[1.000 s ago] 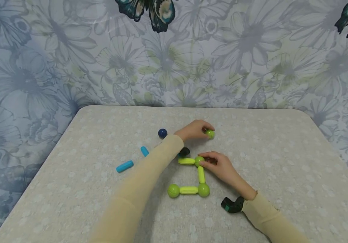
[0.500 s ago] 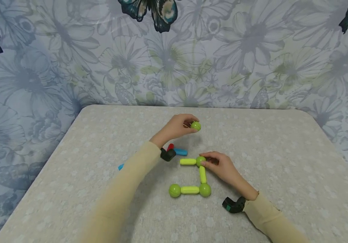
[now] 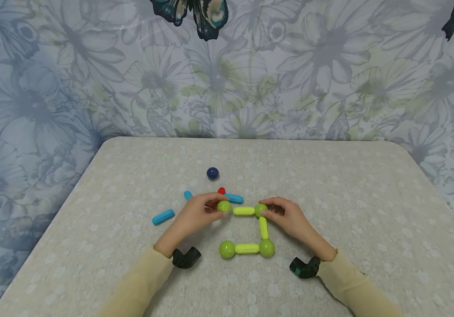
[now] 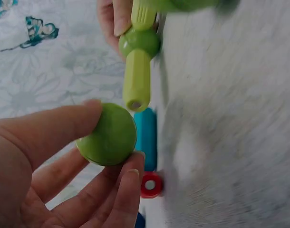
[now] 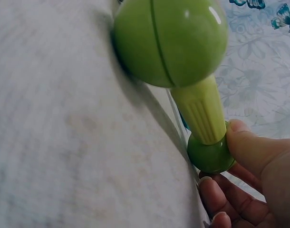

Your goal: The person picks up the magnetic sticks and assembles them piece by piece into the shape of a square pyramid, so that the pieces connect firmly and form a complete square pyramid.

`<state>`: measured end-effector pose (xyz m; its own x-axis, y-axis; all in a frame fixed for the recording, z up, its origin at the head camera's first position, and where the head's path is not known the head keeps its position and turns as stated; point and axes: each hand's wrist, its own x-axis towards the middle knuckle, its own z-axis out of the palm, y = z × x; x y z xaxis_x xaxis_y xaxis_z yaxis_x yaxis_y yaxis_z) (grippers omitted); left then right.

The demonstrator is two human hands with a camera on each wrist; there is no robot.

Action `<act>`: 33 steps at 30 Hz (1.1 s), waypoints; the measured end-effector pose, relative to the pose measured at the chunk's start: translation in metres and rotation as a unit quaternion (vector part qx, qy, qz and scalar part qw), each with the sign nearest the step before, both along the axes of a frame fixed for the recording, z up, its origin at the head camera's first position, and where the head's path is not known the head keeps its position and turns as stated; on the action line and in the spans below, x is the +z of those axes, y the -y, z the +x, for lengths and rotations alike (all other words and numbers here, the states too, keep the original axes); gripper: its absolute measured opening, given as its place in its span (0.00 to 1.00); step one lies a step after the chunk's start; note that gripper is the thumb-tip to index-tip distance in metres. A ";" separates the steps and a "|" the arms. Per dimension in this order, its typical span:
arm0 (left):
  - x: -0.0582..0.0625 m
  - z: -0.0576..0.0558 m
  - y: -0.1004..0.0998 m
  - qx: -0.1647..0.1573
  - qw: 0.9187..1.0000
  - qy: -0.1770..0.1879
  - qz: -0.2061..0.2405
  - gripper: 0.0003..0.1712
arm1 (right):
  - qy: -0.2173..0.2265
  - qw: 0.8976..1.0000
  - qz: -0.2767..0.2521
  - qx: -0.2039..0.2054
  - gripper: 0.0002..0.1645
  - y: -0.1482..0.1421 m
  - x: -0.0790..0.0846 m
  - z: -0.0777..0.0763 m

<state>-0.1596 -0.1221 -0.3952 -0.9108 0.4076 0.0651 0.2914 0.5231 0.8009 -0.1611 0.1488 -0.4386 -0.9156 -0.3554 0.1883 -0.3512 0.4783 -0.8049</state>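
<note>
Behind everything we see a flowered wall covering (image 3: 322, 97), and before it a pale patterned table (image 3: 353, 189). From the near edge come two cream sleeves (image 3: 357, 281). Between them, on the table, we find a green frame (image 3: 263, 229), its left side open: three yellow-green rods, with balls at three corners. The person's right hand (image 3: 290, 218) pinches its far right ball between thumb and fingers. The left hand (image 3: 201, 213) pinches a loose green ball (image 3: 224, 206) the same way, just beside the free end of the frame's far rod, with a narrow gap between; in the left wrist view we make out a metal disc in that rod end. At each wrist we note a black device (image 3: 305, 267). Three blue rods (image 3: 163, 217) lie beyond and left of the frame, one partly hidden by the left hand. Farther off sits a dark blue ball (image 3: 212, 173); smallest, a red piece (image 3: 221, 190) shows beside the rightmost blue rod.
</note>
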 end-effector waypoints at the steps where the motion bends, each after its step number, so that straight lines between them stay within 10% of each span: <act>1: -0.002 0.003 0.000 0.003 1.000 0.001 -0.002 0.20 | 0.000 1.000 -0.001 0.000 0.17 0.000 -0.001 0.000; 20: -0.019 0.007 -0.004 0.001 1.000 0.006 0.009 0.18 | 0.002 1.000 -0.008 -0.001 0.16 -0.003 -0.003 0.002; 33: 0.013 -0.007 0.053 0.101 0.994 -0.014 -0.030 0.16 | -0.003 1.000 -0.012 0.005 0.16 -0.004 -0.002 -0.001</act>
<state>-0.1664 -0.1752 -0.3826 -0.9727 0.2202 0.0733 0.1976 0.6203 0.7591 -0.1618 0.1533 -0.4406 -0.9107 -0.3601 0.2023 -0.3607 0.4550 -0.8142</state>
